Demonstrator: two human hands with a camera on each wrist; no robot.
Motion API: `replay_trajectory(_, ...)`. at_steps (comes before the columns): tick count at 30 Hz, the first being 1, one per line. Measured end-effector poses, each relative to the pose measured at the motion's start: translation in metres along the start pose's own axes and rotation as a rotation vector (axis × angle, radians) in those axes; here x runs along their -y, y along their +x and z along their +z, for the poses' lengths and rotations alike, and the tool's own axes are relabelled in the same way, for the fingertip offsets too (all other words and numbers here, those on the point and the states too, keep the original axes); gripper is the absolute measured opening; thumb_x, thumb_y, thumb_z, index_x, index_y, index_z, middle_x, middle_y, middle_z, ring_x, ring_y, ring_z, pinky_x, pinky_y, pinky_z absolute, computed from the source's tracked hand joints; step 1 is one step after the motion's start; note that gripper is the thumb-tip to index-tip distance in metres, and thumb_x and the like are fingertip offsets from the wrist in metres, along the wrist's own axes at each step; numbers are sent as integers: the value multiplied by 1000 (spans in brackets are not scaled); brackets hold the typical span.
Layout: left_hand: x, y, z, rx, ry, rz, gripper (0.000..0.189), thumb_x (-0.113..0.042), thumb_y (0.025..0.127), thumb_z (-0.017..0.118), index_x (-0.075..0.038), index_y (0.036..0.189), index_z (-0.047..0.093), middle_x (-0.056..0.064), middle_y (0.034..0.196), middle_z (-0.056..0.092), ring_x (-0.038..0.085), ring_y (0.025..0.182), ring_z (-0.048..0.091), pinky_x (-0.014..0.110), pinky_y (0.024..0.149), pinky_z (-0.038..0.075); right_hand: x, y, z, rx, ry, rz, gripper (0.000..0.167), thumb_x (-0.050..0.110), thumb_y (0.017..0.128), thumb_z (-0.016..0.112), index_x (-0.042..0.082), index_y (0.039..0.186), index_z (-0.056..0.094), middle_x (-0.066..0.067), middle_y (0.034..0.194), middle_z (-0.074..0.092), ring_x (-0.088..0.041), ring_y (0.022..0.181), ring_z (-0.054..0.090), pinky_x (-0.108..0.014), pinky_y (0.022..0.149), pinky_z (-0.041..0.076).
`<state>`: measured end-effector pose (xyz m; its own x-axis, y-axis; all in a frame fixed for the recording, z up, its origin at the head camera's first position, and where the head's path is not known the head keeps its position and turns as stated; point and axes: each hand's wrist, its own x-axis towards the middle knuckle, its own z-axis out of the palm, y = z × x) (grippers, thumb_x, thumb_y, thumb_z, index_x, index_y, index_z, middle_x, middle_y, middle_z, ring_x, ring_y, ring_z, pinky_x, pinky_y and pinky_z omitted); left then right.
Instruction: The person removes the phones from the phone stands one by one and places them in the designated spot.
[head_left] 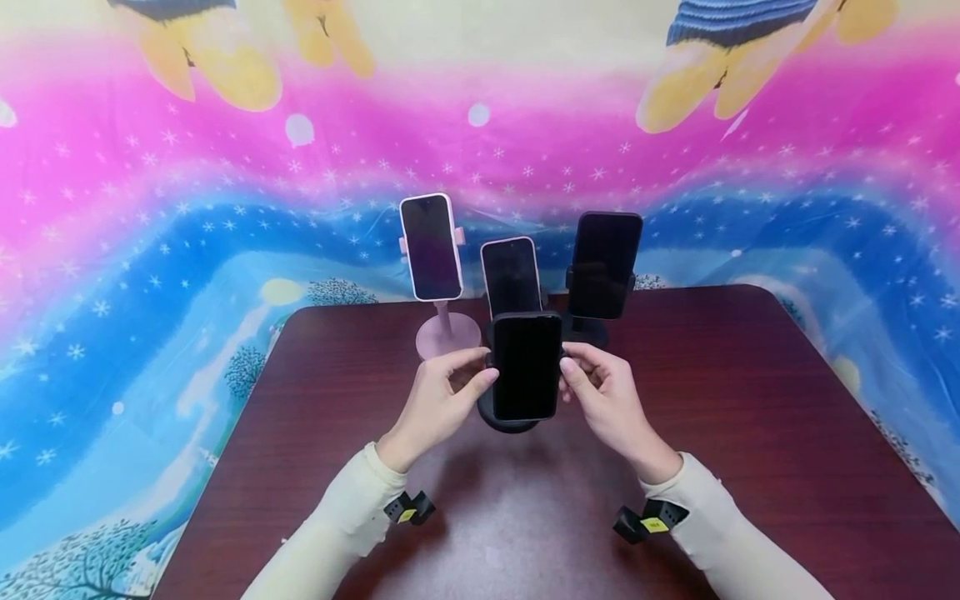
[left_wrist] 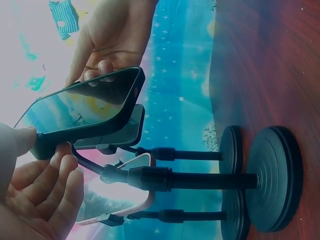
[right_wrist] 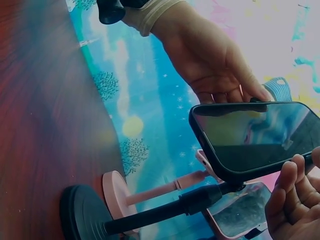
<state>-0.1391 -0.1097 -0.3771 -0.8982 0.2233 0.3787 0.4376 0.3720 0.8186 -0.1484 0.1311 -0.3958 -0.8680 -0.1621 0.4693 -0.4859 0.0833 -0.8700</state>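
Observation:
A phone in a black case point(head_left: 527, 367) sits upright, screen toward me, on a black phone stand point(left_wrist: 215, 181) with a round base. My left hand point(head_left: 435, 404) pinches its left edge at the clamp, thumb in front and fingers behind. On the opposite edge my right hand point(head_left: 611, 404) grips in the same way, thumb and forefinger at the side. The left wrist view shows the stand's thin pole and adjustable neck meeting the back of the phone. Much of the clamp is hidden by the phone and fingers.
Behind stand a white-edged phone point(head_left: 432, 250) on a pink stand point(head_left: 447, 336), a pink-edged phone point(head_left: 512, 271) partly covered by the front one, and a dark phone point(head_left: 603, 265) on a black stand. All are on a dark red wooden table point(head_left: 750, 400) before a patterned cloth point(head_left: 480, 142).

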Motion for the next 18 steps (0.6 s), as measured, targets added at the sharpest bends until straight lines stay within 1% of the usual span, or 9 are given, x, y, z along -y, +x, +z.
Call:
replay_trajectory(2,0,0,1,-1,-2,-4,30,-15,94,72,0,121,71,13,102,76,18,84,71,22,76,60,1,0,0,4,-13,-5,19,-4,100,54,-11,113,66,-3,71,63,-10,59,59,-20,56,55)
replay_trajectory(6,0,-1,2,-2,-5,1,30,-14,96,70,2,121,70,14,101,76,20,84,71,22,76,60,4,1,-2,10,-51,3,20,-2,101,54,-9,113,67,0,75,65,-6,65,61,-19,61,55)
replay_trajectory(8,-1,-1,3,-1,-3,7,30,-15,97,69,2,121,69,14,100,75,20,84,71,23,75,60,5,2,-3,16,-55,17,21,0,101,53,-9,114,67,6,81,67,-3,69,62,-17,65,56)
replay_trajectory(11,-3,-2,4,0,9,12,29,-15,98,67,2,121,68,13,99,74,19,84,71,23,75,60,8,5,-4,24,-43,29,22,3,103,53,-8,116,66,15,93,70,-1,80,65,-16,73,56)
replay_trajectory(14,-4,-2,5,-2,12,10,29,-15,98,67,2,121,68,13,99,74,19,84,71,23,76,60,10,8,-6,23,-31,24,23,5,104,53,-7,117,66,19,102,70,0,88,65,-15,79,55)
replay_trajectory(18,-4,-3,5,-10,9,8,29,-15,98,67,2,121,69,13,100,75,20,85,72,23,76,60,15,15,-8,-2,-27,9,22,2,102,54,-9,116,67,17,98,68,-1,88,62,-13,80,52)
